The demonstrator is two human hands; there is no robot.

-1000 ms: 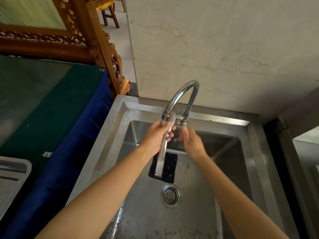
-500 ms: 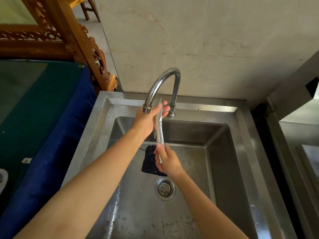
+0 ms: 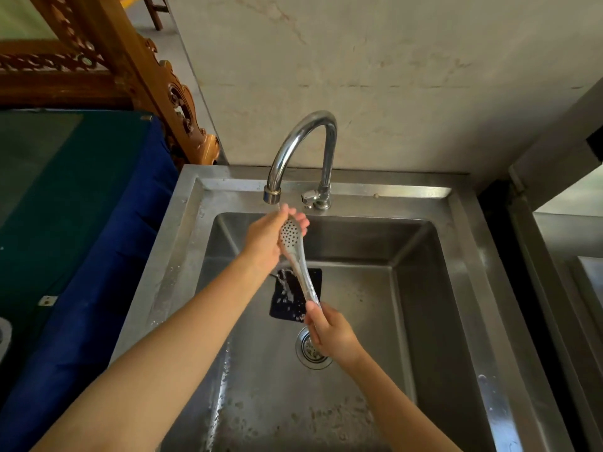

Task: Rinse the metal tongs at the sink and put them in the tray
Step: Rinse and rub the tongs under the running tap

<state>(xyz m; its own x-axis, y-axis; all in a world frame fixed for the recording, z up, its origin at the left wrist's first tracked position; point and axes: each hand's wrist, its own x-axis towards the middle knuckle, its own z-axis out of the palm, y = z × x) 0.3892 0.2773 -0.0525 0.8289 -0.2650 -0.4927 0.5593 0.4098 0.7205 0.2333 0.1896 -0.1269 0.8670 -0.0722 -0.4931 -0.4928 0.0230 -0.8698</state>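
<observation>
The shiny perforated metal tongs stand tilted over the basin of the stainless steel sink, their holed spoon end up under the spout of the curved chrome tap and their handle end low and near. Half a second ago the right hand had slid down to that lower end; now it is closed around it just above the round drain, while the left hand has shifted from wrapping the head to cupping it from behind, fingers partly curled against the metal. Water now splashes below the head, over the dark square mat on the basin floor, so I judge the rinse is under way, not finished. The tray is not clearly in view; a grey rim at the far left edge, beyond the blue cloth, may be it. No brand, label or writing can be read anywhere
</observation>
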